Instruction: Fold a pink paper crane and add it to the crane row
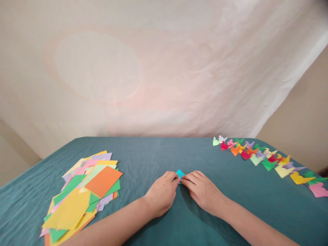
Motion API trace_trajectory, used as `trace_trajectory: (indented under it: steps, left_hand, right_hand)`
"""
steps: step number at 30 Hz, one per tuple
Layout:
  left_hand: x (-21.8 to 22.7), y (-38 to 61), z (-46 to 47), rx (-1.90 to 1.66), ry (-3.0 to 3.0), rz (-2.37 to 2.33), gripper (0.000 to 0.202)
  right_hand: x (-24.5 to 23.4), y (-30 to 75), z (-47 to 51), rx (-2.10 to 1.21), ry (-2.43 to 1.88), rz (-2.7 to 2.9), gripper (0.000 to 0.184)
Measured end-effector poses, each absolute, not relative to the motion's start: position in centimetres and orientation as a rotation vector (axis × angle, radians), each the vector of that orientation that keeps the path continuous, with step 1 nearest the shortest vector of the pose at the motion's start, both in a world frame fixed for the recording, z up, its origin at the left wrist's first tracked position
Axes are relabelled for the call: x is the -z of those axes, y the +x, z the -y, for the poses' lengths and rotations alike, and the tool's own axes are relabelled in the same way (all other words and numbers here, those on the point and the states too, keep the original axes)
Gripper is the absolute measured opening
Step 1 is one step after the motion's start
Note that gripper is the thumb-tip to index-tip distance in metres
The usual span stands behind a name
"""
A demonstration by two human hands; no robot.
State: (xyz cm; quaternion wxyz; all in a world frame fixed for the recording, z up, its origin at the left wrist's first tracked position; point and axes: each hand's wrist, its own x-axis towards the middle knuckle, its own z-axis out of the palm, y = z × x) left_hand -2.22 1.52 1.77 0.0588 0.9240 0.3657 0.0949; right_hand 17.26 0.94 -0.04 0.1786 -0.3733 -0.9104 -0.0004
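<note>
A small folded piece of blue paper (180, 173) lies on the dark green tablecloth, near the middle of the view. My left hand (164, 191) pinches its left side, the fingers curled together. From the right, my right hand (201, 189) has its fingertips closed on the paper's other side. Between the hands only the top corner and a strip of the blue paper show; its lower part is partly hidden by the fingers.
To the left, a loose pile of coloured paper sheets (69, 208) spreads over the tablecloth (143, 157). Rows of small folded paper birds (269, 164) stand along the right edge. Behind the table hangs a pale cloth (164, 68).
</note>
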Motion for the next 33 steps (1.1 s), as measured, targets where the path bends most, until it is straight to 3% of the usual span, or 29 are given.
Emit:
trace_trajectory:
  steps: [14,33]
  left_hand:
    - [-2.0,-2.1,-1.4,-0.214,2.855,-1.115,0.027]
    - [-2.3,-2.0,-1.6,-0.133,2.919,-1.069,0.029]
  right_hand:
    - [-0.3,17.7,-0.6,0.104,-1.013,2.629,0.045]
    - [-0.6,18.6,-0.9,-0.016,-1.079,2.657,0.028]
